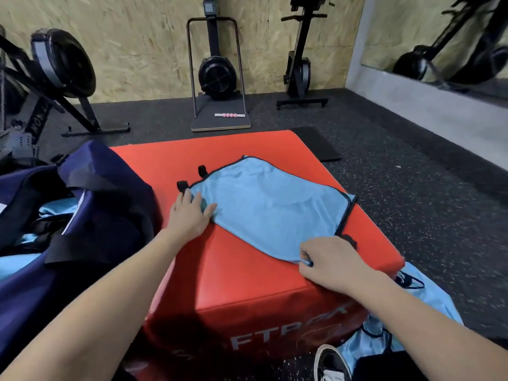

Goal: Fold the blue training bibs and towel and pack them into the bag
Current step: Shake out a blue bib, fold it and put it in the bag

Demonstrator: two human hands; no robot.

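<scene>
- Head view shows one light-blue training bib (275,207) spread flat on top of a red padded plyo box (233,270), its black-trimmed edge and black strap loops toward the far and right sides
- Left hand (189,215) lies flat on the bib's left corner, fingers straight and spread, pinning the cloth to the box; this grip is apart, curled round nothing
- Right hand (327,259) pinches the near corner of the bib between thumb and curled fingers, at the near right edge of the box; this grip is clamped on cloth
- Bib's long axis runs from the far left, by the strap loops, to the near right, so the two hands sit on its near-left edge, one at either end
- Free cloth lies away from the pinching hand, up and to the left; a fold would likely carry that corner across toward the far edge while the left hand anchors
- Navy duffel bag (82,215) stands open just left of the box, touching it, with blue cloth already showing inside; the left hand is the nearer to it
- More blue bibs (428,295) lie heaped on the floor at the right of the box, by a black-and-white shoe (330,361)
- No towel can be told apart from the bibs
</scene>
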